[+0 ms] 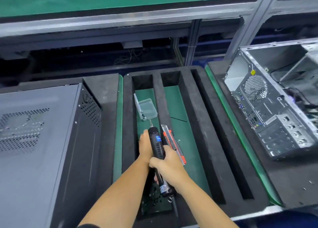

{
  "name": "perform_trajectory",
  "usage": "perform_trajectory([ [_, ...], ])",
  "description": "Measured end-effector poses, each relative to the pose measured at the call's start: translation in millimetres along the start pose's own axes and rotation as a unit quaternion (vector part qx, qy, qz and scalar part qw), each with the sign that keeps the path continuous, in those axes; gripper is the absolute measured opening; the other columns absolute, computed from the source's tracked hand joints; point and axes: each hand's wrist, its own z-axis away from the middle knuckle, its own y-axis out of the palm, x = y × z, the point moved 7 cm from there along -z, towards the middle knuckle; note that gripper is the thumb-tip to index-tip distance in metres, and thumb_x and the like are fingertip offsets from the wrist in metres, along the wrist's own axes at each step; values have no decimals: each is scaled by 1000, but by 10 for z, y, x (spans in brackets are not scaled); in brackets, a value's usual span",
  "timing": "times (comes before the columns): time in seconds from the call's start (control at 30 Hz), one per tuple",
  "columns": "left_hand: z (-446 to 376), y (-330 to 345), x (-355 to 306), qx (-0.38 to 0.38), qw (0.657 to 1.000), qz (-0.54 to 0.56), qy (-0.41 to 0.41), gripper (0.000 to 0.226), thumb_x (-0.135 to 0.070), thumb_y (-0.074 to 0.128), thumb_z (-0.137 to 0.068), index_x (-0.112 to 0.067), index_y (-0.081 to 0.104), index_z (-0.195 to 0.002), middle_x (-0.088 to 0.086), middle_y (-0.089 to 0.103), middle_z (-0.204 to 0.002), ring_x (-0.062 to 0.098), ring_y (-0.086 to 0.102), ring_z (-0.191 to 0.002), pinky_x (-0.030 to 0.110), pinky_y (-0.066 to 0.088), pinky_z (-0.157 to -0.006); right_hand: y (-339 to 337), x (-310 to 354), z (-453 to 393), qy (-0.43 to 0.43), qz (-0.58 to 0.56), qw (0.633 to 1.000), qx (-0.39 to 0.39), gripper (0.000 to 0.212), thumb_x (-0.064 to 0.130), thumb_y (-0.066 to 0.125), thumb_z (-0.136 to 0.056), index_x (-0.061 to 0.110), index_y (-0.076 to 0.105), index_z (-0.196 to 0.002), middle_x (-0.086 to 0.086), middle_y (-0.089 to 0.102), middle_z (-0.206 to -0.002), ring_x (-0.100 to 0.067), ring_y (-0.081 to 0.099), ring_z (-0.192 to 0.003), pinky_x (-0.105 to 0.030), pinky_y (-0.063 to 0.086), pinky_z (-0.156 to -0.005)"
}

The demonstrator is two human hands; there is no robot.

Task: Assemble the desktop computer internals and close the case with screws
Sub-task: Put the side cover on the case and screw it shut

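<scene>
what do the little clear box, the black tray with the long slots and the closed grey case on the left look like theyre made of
The small clear lidded box looks like hard transparent plastic: the green mat shows through it. The black slotted tray seems to be foam, with a matte, fuzzy surface and soft cut edges. The closed grey computer case looks like painted sheet metal, smooth with a dull sheen and punched vent holes, though the paint hides the base material.

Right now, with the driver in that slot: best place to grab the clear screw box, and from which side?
Take the clear screw box by its tray's long side walls, from above. Its lid stands open on the left, and the electric screwdriver tip sits at the near end, so come in over the far right.
</scene>
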Motion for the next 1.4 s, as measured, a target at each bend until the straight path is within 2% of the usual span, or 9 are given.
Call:
perform_trajectory([
  [0.13, 46, -81, -69, 14, 999, -26, -23, 14, -8, 45, -94, 0, 58, -93, 23, 58, -103, 38, 58, -93, 44, 51, -82, -44, 37, 87, -4, -5, 1000, -3, 26, 8, 62, -73, 6, 47, -94, -10, 49, -78, -24, 52, -51, -24, 43, -42],
  [0.23, 46, -169, -225, 24, 999, -43, -17, 14, -1, 50, -85, -3, 54, -72, 17, 60, -89, 36, 58, -85, 33, 42, -67, -148, 14, 223, -7, -12, 1000, -13, 35, 12, 62, -70, 2, 48, -100, -10, 50, -73, -24, 51, -49, -27, 46, -45],
  [0.5, 377, -596, -311, -10, 968, 217, -127, 9, -7, 80, -74, -11, 74, -81, 0, 71, -83, 18, 65, -80, 27, 50, -80, -344, 67, 775, -49, -31, 998, -19, 18, 8, 60, -79, 7, 49, -93, -9, 52, -69, -27, 52, -48, -32, 47, -47],
  [0.67, 743, -882, -336, 3, 959, 273, -78, 23, 8, 66, -79, -8, 71, -63, 8, 70, -70, 15, 65, -55, 19, 53, -53, -359, 91, 1152, -71, -36, 997, -17, 17, 7, 61, -83, 10, 53, -97, -7, 56, -68, -27, 55, -49, -32, 49, -47],
  [0.83, 1021, -867, -283, 41, 998, -42, 13, 23, 3, 59, -78, -13, 75, -71, 6, 63, -69, 24, 58, -64, 25, 46, -61, -264, -25, 1323, -55, -10, 998, -18, 21, 9, 62, -81, 9, 46, -95, -12, 52, -72, -28, 54, -48, -34, 49, -50],
  [1.07, 1021, -471, -256, 116, 938, -304, 120, 21, 3, 55, -84, -4, 65, -101, 17, 65, -105, 34, 62, -99, 36, 50, -82, -126, -253, 1167, -25, 27, 999, -17, 21, 10, 64, -82, 10, 47, -94, -11, 51, -78, -26, 55, -51, -28, 48, -47],
  [1.2, 835, -458, -375, 92, 827, -513, 211, 20, 0, 56, -81, -16, 57, -92, 4, 68, -98, 24, 62, -95, 30, 37, -75, -162, -313, 986, -23, 33, 999, -29, 20, 11, 64, -81, 13, 47, -89, -10, 51, -78, -27, 53, -59, -32, 49, -55],
  [1.3, 767, -303, -212, 122, 741, -616, 239, 19, -9, 55, -85, -21, 57, -100, 0, 67, -103, 20, 61, -100, 31, 33, -88, -208, -369, 877, -22, 36, 998, -36, 20, 12, 64, -80, 14, 46, -87, -8, 51, -77, -28, 53, -63, -36, 49, -60],
  [1.4, 781, -136, -125, 152, 697, -648, 267, 23, -12, 53, -88, -21, 59, -109, -1, 67, -109, 20, 60, -106, 32, 32, -96, -223, -419, 827, -15, 22, 999, -32, 20, 10, 64, -80, 13, 46, -88, -7, 52, -74, -27, 55, -55, -30, 49, -50],
])
